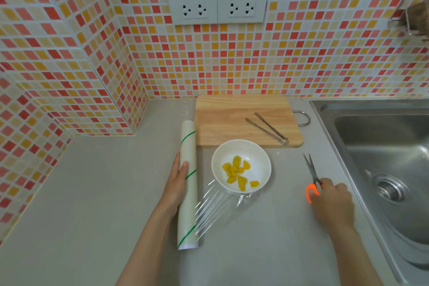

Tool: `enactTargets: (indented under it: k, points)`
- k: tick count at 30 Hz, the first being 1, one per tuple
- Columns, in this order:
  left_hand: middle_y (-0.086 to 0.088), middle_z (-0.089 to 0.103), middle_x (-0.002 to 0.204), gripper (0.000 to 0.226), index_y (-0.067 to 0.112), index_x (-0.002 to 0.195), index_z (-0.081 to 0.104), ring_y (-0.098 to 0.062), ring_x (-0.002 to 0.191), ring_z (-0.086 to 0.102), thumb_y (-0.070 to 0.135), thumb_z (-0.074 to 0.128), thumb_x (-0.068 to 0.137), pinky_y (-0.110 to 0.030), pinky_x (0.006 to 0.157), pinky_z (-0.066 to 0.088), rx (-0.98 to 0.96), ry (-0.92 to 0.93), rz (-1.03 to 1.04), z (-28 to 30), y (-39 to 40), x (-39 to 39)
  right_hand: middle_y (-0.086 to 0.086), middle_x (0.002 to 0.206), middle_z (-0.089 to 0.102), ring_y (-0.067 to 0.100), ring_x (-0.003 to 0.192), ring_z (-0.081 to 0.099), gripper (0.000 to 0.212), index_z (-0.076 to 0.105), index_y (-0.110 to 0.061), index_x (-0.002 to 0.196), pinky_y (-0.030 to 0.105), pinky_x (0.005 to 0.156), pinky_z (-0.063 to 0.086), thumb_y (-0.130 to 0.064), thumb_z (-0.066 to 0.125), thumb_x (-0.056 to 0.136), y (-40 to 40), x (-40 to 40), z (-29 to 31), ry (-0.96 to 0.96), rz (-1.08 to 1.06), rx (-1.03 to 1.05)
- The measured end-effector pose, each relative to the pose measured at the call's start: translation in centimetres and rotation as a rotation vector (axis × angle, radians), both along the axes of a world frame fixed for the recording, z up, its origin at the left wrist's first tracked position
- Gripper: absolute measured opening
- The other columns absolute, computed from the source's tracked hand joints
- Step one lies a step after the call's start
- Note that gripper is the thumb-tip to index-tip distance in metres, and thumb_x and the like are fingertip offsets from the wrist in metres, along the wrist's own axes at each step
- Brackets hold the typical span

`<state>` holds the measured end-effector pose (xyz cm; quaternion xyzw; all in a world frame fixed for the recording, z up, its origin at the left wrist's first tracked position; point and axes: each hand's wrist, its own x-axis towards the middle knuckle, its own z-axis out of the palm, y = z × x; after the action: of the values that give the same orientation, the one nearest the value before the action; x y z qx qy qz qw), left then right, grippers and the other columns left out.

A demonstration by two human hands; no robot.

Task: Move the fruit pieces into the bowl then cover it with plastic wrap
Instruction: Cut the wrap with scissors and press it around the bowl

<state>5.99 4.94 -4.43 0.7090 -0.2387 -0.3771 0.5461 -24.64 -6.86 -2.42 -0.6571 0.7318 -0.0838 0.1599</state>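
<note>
Under right hand (332, 197), scissors (312, 173) handle half hidden

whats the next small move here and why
Probably lift the scissors and cut the film beside the plastic wrap roll: the right hand grips their handles, the left hand holds the roll, and the film is uncut.

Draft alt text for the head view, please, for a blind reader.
A person's left hand holds a white roll of plastic wrap, its clear film pulled toward a white round bowl of yellow fruit pieces; the right hand rests on orange-handled scissors. Metal tongs lie on a wooden cutting board behind.
</note>
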Motion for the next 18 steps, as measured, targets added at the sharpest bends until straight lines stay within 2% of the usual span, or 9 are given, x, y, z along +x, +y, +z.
enactTargets:
  k: [5,7,9,11,13,16,18]
  points:
    - [0.009,0.024,0.156,0.052,0.024,0.149,0.020,-0.002,0.135,0.027,0.031,0.035,0.099,-0.018,0.106,0.020,-0.004,0.011,0.003,0.2,0.1,0.1,0.028,0.099,0.060,0.042,0.093,0.058,0.015,0.055,-0.001,0.089,0.038,0.071,0.043,-0.015,0.055,0.083,-0.6,-0.1,1.1,0.096,0.134,0.152]
    - [0.008,0.025,0.156,0.052,0.023,0.149,0.021,-0.005,0.138,0.027,0.031,0.035,0.100,-0.020,0.108,0.021,-0.006,0.013,0.005,0.2,0.1,0.1,0.021,0.088,0.066,0.037,0.085,0.062,0.013,0.060,-0.005,0.082,0.033,0.067,0.043,-0.018,0.060,0.080,-0.2,-0.7,1.2,0.062,0.178,0.189]
    - [0.007,0.026,0.155,0.051,0.022,0.149,0.021,-0.007,0.140,0.027,0.030,0.034,0.100,-0.023,0.112,0.020,-0.015,0.025,0.014,0.3,0.2,0.2,0.010,0.062,0.067,0.026,0.059,0.061,0.003,0.064,-0.014,0.074,0.024,0.054,0.045,-0.012,0.066,0.076,0.9,-1.6,1.2,-0.179,0.247,0.302]
    - [0.006,0.027,0.155,0.051,0.021,0.149,0.022,-0.008,0.140,0.027,0.029,0.034,0.100,-0.024,0.114,0.020,-0.018,0.020,0.014,0.3,0.0,0.1,0.008,0.052,0.064,0.019,0.043,0.051,0.015,0.062,-0.014,0.078,0.021,0.043,0.040,0.001,0.063,0.074,2.6,-2.9,1.4,-0.412,0.348,0.475]
    - [0.005,0.027,0.155,0.051,0.020,0.149,0.022,-0.009,0.140,0.027,0.029,0.034,0.100,-0.023,0.112,0.020,-0.015,0.016,0.018,0.4,0.0,0.2,0.010,0.055,0.063,0.018,0.045,0.049,0.021,0.054,-0.010,0.089,0.021,0.042,0.036,0.004,0.059,0.075,4.8,-3.5,1.6,-0.542,0.485,0.649]
    - [0.005,0.026,0.155,0.051,0.020,0.149,0.022,-0.009,0.140,0.026,0.030,0.033,0.100,-0.021,0.111,0.019,-0.007,0.011,0.007,0.5,0.1,0.2,0.001,0.060,0.060,0.013,0.052,0.050,0.035,0.044,-0.006,0.099,0.022,0.047,0.039,-0.012,0.065,0.072,8.4,-2.5,2.0,-0.658,0.671,0.928]
    - [0.005,0.025,0.156,0.051,0.020,0.149,0.021,-0.009,0.141,0.025,0.030,0.033,0.100,-0.026,0.115,0.018,-0.004,0.015,0.002,0.5,0.2,0.2,-0.005,0.064,0.055,0.010,0.055,0.049,0.047,0.043,-0.003,0.102,0.019,0.050,0.038,-0.021,0.074,0.071,11.0,-0.7,2.0,-0.703,0.729,1.053]
